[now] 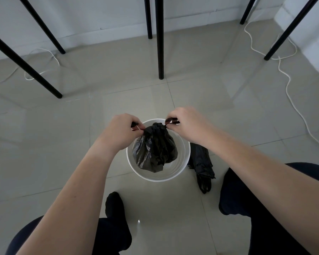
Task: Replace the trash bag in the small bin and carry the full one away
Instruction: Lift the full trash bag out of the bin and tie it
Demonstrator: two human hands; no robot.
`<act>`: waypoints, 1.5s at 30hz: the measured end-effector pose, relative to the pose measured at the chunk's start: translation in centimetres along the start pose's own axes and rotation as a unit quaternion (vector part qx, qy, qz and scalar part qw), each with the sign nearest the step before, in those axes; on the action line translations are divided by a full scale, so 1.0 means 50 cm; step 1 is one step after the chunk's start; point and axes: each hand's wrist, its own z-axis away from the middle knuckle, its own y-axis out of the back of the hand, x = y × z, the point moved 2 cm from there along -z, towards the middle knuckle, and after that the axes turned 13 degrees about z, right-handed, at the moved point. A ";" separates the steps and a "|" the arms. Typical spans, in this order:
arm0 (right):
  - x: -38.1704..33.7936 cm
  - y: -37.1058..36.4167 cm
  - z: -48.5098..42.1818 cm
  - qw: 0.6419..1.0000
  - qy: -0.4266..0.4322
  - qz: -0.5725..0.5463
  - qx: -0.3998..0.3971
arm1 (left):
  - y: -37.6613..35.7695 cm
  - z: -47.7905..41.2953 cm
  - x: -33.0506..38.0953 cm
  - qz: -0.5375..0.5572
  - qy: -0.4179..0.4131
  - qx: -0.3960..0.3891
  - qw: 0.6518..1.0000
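Note:
A small white round bin [185,163] stands on the tiled floor in front of me. Inside it sits a full black trash bag [154,150], bunched at its top into a knot. My left hand [122,128] pinches one end of the bag's top on the left. My right hand [185,121] pinches the other end on the right, and both ends are drawn outward over the bin's far rim. A second black bag [201,162], folded flat, lies on the floor against the bin's right side.
Several black table legs [160,43] stand on the floor beyond the bin. White cables [291,92] run along the floor at right and at far left. My legs in dark trousers and a black sock [114,205] are near the bin.

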 end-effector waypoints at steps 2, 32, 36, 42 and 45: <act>0.000 0.006 0.002 1.000 -0.009 -0.016 -0.010 | 0.001 0.000 0.003 0.009 -0.011 0.000 1.000; 0.057 0.022 -0.001 0.996 -0.078 -0.032 0.006 | 0.023 -0.010 -0.040 0.112 -0.021 0.068 0.991; 0.067 0.022 -0.003 0.998 -0.068 -0.012 0.003 | 0.009 -0.008 -0.035 0.228 -0.019 0.016 0.973; 0.042 0.016 0.009 0.997 -0.020 0.052 0.049 | -0.003 0.002 -0.010 0.314 -0.031 -0.028 0.948; 0.014 0.010 0.012 0.998 -0.006 -0.058 0.015 | -0.007 0.003 -0.002 0.325 -0.040 -0.053 0.943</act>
